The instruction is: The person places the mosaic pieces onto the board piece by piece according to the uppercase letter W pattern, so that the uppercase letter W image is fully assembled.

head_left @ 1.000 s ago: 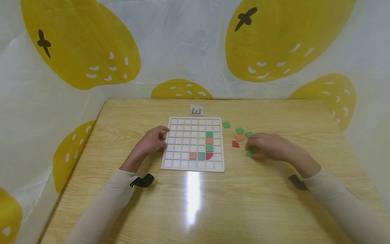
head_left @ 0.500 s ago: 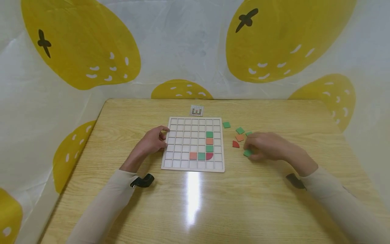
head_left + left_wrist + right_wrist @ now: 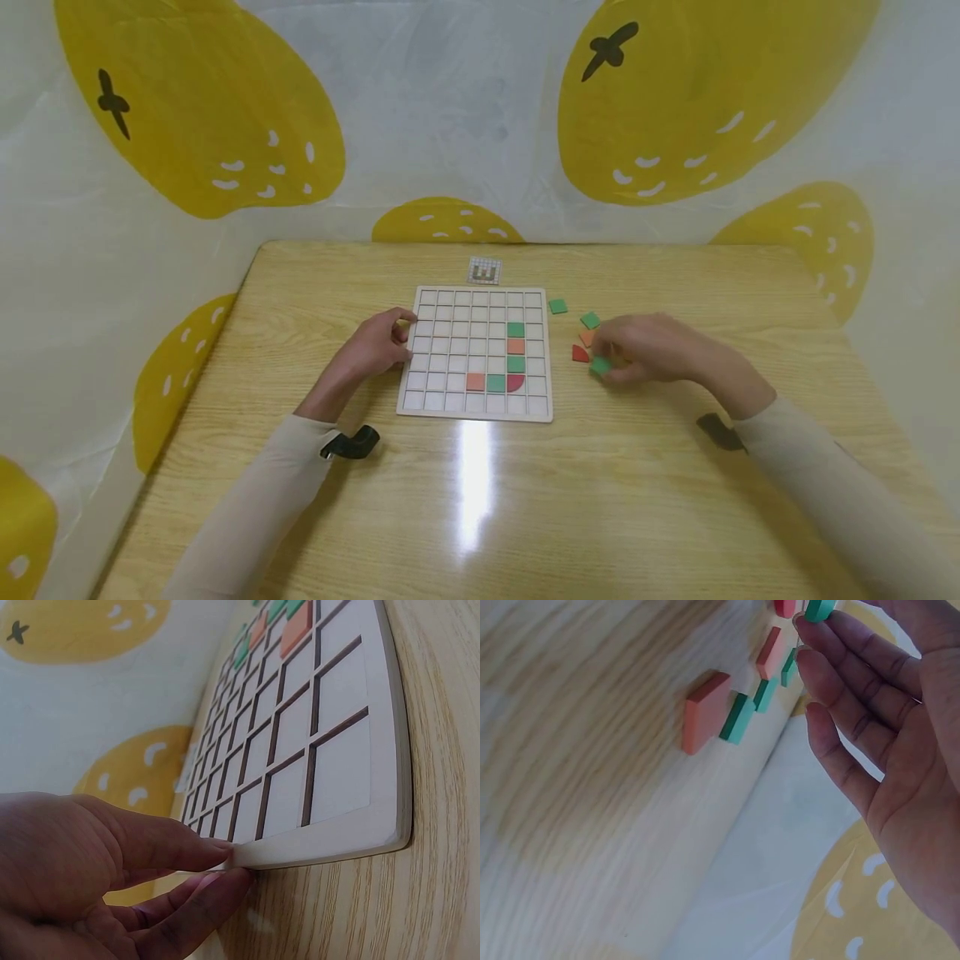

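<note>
A pale wooden grid board (image 3: 450,322) lies on the table, with green and orange square tiles and a red quarter-circle in some cells. My left hand (image 3: 371,343) pinches the board's left edge, thumb on top and fingers underneath in the left wrist view. Right of the board, my right hand (image 3: 660,348) pinches a green square tile (image 3: 601,366) at its fingertips, low over the table. In the right wrist view that green tile (image 3: 820,609) is cut off by the top of the picture. A loose red quarter-circle tile (image 3: 580,353) lies just left of the fingertips.
Loose green tiles (image 3: 557,306) lie beyond the right hand, and an orange tile (image 3: 587,337) is partly hidden by it. Another orange tile (image 3: 706,712) shows in the right wrist view. A small pattern card (image 3: 485,271) lies behind the board on the wooden table (image 3: 337,275).
My right hand has slid the green tile left and slightly away from me, toward the red quarter-circle, now covering part of the orange tile. The left hand has stayed at the board's edge.
</note>
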Motion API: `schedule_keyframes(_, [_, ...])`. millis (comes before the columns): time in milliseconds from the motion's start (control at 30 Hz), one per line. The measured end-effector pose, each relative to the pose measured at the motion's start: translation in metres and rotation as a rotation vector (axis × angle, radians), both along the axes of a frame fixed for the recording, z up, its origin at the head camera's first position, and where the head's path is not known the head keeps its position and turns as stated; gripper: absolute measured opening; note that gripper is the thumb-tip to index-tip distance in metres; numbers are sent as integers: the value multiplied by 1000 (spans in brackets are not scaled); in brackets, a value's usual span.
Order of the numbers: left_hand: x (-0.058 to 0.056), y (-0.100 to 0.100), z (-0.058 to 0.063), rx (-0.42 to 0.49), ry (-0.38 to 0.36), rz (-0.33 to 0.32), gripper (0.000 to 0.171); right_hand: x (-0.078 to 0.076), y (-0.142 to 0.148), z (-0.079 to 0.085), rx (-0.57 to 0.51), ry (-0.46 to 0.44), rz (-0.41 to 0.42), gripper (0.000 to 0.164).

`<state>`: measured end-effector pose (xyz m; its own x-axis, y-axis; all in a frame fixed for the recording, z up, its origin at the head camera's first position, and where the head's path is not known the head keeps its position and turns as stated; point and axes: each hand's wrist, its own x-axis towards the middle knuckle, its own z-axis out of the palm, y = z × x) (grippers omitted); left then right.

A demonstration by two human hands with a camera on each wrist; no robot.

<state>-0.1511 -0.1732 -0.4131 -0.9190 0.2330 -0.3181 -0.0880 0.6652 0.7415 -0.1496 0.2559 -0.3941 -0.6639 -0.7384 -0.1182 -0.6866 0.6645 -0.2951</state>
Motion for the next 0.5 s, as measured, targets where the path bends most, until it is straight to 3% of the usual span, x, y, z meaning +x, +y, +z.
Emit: schedule_keyframes(500, [0, -1, -2, 5, -6, 9, 59, -14, -30, 9, -72, 29, 44, 15])
